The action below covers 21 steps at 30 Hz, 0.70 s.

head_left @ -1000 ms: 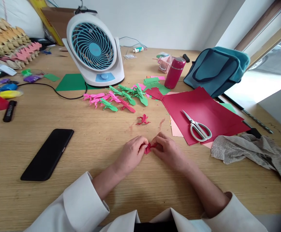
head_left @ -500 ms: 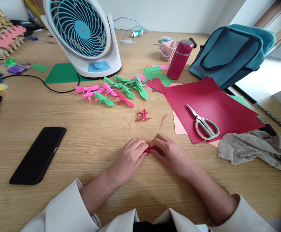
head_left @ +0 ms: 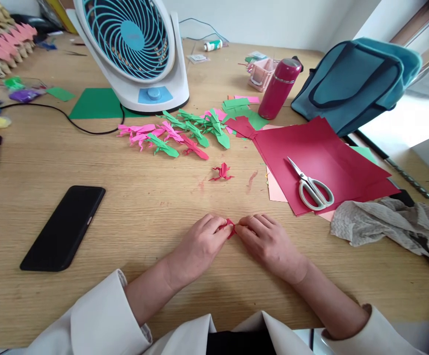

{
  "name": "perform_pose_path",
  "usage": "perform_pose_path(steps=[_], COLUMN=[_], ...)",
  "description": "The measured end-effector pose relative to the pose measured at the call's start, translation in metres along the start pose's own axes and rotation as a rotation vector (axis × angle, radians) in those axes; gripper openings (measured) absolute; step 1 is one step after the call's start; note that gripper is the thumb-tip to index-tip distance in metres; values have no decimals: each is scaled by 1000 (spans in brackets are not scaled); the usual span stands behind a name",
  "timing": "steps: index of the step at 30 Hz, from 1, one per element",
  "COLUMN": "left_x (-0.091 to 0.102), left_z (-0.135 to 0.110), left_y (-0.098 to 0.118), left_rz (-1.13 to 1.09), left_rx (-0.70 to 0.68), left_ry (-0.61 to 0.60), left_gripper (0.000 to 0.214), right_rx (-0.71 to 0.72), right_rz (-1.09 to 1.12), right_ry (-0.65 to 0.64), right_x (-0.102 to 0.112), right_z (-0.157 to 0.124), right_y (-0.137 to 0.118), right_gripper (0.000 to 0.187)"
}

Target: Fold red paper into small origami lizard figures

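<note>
My left hand (head_left: 199, 245) and my right hand (head_left: 269, 243) meet at the middle of the wooden table (head_left: 155, 207). Both pinch a small folded piece of red paper (head_left: 231, 228) between their fingertips, pressed low on the table. Most of that paper is hidden by the fingers. A finished red paper figure (head_left: 221, 172) lies just beyond the hands. Farther back lies a row of pink and green folded figures (head_left: 179, 134).
A black phone (head_left: 64, 227) lies at the left. Scissors (head_left: 311, 185) rest on a stack of red paper sheets (head_left: 321, 162) at the right, beside a grey cloth (head_left: 387, 224). Behind stand a fan (head_left: 135, 49), a red flask (head_left: 280, 89) and a teal bag (head_left: 358, 84).
The view has tilted down and shifted a little. My hands stay together on the red paper, with fingers slightly rearranged and pressed lower on the table.
</note>
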<state>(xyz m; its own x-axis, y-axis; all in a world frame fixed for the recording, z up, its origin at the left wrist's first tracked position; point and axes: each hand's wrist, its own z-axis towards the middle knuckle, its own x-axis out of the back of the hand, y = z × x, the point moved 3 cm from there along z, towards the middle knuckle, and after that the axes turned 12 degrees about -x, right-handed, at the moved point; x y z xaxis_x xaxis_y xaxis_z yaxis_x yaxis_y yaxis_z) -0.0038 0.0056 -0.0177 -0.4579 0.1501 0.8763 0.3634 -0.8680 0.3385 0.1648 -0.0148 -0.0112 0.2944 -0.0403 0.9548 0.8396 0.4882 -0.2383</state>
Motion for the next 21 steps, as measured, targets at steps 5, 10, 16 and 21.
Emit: perform_pose_path(steps=[5, 10, 16, 21], left_x=[0, 1, -2, -1], left_z=[-8, -12, -13, -15], left_y=[6, 12, 14, 11], left_rz=[115, 230, 301, 219], left_rx=[-79, -133, -229, -185], left_ry=[-37, -76, -131, -140], left_gripper=[27, 37, 42, 42], right_rx=[-14, -51, -63, -107], right_rz=[-80, -103, -43, 3], right_ry=[4, 14, 38, 41], right_x=[-1, -3, -2, -3], right_z=[-11, -20, -20, -19], right_y=[-6, -14, -19, -18], right_gripper=[24, 29, 25, 22])
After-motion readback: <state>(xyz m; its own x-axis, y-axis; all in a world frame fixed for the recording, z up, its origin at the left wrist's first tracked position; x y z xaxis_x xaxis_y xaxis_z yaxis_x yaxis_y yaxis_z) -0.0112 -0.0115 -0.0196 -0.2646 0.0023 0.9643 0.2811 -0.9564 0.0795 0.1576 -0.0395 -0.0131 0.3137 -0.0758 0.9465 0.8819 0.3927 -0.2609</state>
